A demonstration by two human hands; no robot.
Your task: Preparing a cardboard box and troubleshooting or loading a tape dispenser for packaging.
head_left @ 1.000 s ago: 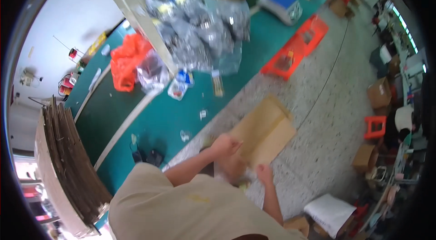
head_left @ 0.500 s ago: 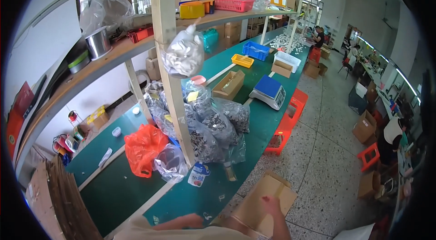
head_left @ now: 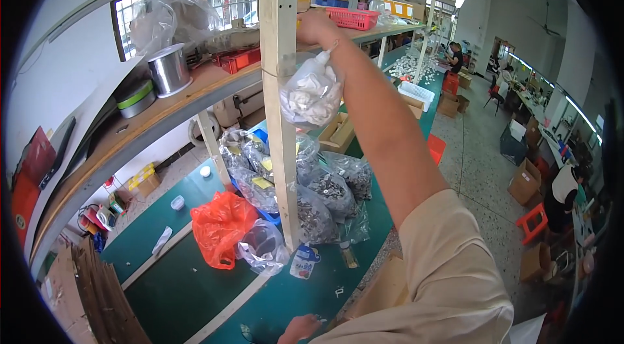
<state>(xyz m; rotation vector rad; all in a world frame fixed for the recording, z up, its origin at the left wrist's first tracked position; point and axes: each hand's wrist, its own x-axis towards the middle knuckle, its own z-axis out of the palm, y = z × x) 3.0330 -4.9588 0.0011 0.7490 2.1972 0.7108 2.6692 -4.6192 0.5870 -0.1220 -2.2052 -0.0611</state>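
- Step seems reaching: right hand [head_left: 316, 26] at shelf [head_left: 195, 84], left of basket [head_left: 353, 18]; post [head_left: 279, 149] hides fingertips, grip unclear.
- Left hand [head_left: 300, 329] near, over table [head_left: 279, 305]; hold unclear.
- Carton [head_left: 383, 289] near, right of left hand.
- Any withdrawal calls for clearing the hanging bag [head_left: 312, 93].

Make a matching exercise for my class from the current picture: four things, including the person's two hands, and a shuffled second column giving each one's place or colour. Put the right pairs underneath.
Things
1. Right hand
2. Bag
3. Left hand
4. Spool

Places and colours
A. Low, at the bottom edge of the picture
B. Silver, standing on the shelf
C. Raised, just right of the upright post in the picture
D. Orange-red, lying on the green table

Right pairs: 1-C, 2-D, 3-A, 4-B
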